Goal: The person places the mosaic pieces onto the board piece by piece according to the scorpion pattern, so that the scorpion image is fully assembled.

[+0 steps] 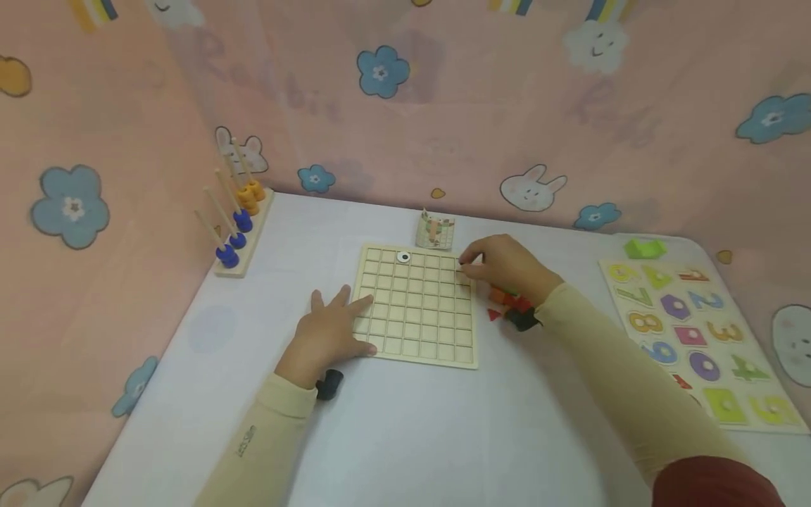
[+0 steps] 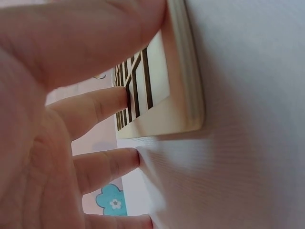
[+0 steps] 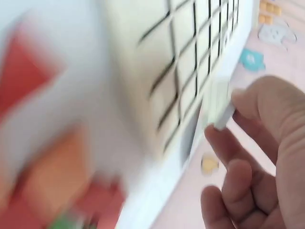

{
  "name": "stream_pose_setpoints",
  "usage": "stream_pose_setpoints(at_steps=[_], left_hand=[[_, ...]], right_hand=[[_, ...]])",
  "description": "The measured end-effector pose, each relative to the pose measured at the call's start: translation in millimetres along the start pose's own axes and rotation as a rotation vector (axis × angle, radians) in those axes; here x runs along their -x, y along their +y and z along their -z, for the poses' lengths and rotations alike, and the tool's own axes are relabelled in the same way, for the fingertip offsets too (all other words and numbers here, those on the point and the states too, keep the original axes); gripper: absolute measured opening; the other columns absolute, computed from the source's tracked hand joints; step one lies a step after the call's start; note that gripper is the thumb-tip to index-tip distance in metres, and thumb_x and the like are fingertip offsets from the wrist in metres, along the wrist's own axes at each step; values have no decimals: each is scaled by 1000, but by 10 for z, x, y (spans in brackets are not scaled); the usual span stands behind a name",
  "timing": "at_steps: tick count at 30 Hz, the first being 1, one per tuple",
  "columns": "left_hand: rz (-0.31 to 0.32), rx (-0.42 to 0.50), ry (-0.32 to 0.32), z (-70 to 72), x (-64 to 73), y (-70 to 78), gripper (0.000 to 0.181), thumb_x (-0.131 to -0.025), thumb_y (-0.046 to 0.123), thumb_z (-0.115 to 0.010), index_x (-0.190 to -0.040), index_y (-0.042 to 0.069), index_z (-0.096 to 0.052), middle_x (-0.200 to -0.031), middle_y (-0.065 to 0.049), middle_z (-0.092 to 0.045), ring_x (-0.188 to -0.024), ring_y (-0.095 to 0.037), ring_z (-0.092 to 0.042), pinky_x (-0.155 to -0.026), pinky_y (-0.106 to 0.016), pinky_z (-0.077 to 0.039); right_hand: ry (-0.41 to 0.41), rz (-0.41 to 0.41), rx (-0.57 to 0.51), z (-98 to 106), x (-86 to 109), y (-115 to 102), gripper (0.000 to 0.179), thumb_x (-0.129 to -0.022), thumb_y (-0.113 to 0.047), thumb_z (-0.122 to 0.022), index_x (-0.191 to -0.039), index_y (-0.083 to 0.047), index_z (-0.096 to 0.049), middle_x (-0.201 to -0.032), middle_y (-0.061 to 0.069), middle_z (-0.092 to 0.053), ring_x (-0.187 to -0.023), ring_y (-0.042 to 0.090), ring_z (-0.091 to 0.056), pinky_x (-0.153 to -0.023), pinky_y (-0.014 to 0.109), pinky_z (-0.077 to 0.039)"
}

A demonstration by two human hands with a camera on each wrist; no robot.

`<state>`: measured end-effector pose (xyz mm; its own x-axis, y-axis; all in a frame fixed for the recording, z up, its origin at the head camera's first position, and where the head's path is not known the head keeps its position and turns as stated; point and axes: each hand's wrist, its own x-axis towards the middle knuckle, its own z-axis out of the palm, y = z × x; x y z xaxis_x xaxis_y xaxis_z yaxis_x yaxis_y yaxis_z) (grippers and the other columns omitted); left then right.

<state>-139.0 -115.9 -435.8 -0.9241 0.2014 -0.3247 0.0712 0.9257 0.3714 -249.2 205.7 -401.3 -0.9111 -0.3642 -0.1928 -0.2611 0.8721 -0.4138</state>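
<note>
A square wooden grid board lies on the white table, its cells marked off by dark grooves. One round white eye piece with a black dot sits in its top row. My left hand is spread at the board's left side, thumb and index finger on its edge and surface; in the left wrist view the other fingertips touch the tabletop. Over the board's upper right corner, my right hand pinches a small, thin white piece between thumb and index finger.
Red, orange and green pieces lie right of the board, partly under the right forearm. A printed card stands behind it. At left is a bead-peg counter; at right, a number-and-shape puzzle board with a green block behind.
</note>
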Motion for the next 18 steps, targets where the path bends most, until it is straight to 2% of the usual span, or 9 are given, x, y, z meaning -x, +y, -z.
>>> stream_pose_setpoints(at_steps=[5, 9, 12, 15, 18], left_hand=[[7, 12, -9, -11, -14, -8, 96, -80, 46, -92, -163, 28, -46, -174, -18, -22, -152, -65, -6, -105, -72, -41], [16, 4, -20, -8, -6, 5, 96, -81, 47, -91, -163, 28, -45, -174, -17, -22, -152, -64, -6, -104, -71, -43], [13, -3, -28, -3, -1, 18, 96, -82, 48, -90, -164, 29, -44, -174, -16, -21, -152, -64, -6, -104, -70, -44], [8, -6, -29, 5, 1, 21, 96, -82, 49, -90, -164, 29, -44, -174, -17, -21, -152, -64, -6, -103, -71, -45], [12, -13, -27, 16, 3, 6, 96, -82, 49, -89, -164, 29, -43, -174, -17, -21, -153, -64, -6, -102, -70, -45]], right_hand=[[38, 57, 51, -233, -305, -274, 20, -100, -18, -72, -114, -8, -82, -121, 9, -76, -121, 32, -64, -107, 48, -48], [54, 109, 154, -358, -407, -392, 19, -102, -17, -71, -113, -8, -83, -118, 9, -78, -120, 32, -65, -108, 46, -48], [86, 119, 250, -418, -397, -421, 17, -103, -19, -72, -110, -10, -85, -111, 5, -80, -109, 29, -67, -102, 45, -52], [112, 117, 355, -448, -361, -432, 18, -105, -20, -70, -100, -14, -85, -109, 2, -80, -98, 27, -62, -89, 43, -56], [114, 114, 420, -463, -322, -457, 17, -106, -21, -69, -107, -18, -85, -124, 4, -75, -103, 29, -58, -83, 43, -56]])
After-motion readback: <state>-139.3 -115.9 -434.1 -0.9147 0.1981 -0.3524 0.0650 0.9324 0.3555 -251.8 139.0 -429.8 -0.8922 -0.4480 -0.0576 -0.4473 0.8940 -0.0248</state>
